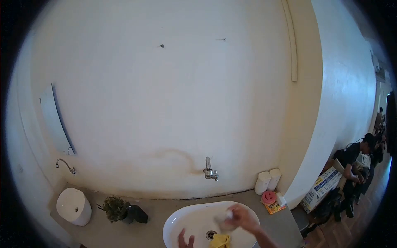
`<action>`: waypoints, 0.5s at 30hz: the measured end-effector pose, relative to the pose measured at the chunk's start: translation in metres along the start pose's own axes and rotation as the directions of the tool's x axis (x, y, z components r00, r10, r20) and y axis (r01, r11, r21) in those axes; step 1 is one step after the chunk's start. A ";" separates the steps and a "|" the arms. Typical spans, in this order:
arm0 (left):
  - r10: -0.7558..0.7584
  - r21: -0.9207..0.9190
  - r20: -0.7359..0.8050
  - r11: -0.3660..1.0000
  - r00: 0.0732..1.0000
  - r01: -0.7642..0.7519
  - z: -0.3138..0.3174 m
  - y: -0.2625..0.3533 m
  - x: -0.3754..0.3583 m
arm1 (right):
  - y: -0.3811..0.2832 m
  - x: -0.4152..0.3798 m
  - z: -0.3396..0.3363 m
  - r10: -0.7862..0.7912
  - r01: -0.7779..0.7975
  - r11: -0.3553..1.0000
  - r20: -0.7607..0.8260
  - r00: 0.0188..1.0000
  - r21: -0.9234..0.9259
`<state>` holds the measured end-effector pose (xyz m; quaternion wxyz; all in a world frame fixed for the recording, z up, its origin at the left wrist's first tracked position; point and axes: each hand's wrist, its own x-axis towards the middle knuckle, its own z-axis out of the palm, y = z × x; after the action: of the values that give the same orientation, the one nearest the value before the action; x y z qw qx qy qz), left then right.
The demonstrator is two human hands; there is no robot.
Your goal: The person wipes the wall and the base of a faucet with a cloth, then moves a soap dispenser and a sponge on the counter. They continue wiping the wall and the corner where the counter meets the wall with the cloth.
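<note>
My right hand [245, 220] is over the white oval sink [170, 223], closed around a small pale object [224, 221]. Motion blurs that object, so its kind does not show. Lower and to the left, my left hand [185, 239] enters from the bottom edge, its fingers apart and nothing in them. A crumpled yellow cloth [220, 240] lies in the sink beside the drain [211, 234]. On the wall above, a metal faucet [209, 170] points out over the basin.
Right of the sink stand two white rolls [262, 183], a pink roll [269, 197] and an orange packet [275, 206]. Leftward are a potted plant [114, 209], a dark pot [137, 214] and a second basin [73, 206]. People [355, 159] sit beyond the wall by a box [321, 190].
</note>
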<state>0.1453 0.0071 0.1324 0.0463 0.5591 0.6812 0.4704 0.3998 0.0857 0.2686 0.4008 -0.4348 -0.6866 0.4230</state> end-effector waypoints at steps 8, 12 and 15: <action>0.051 -0.604 0.647 0.643 0.761 0.471 -0.018 0.109 0.057 | -0.008 -0.027 0.069 0.044 -0.030 0.999 -0.444 0.895 0.040; -0.018 -0.790 0.502 0.397 0.865 0.467 -0.015 0.109 0.049 | -0.019 -0.038 0.092 -0.169 0.057 0.958 -0.391 0.905 -0.281; -0.120 -0.755 0.554 0.345 0.824 0.558 -0.005 0.080 0.048 | -0.012 -0.037 0.105 -0.367 0.246 0.906 -0.351 0.861 -0.345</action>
<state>0.1821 0.0375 0.2128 0.5746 0.3705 0.4006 0.6100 0.3110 0.0236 0.2390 0.5300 -0.4509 -0.7027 0.1481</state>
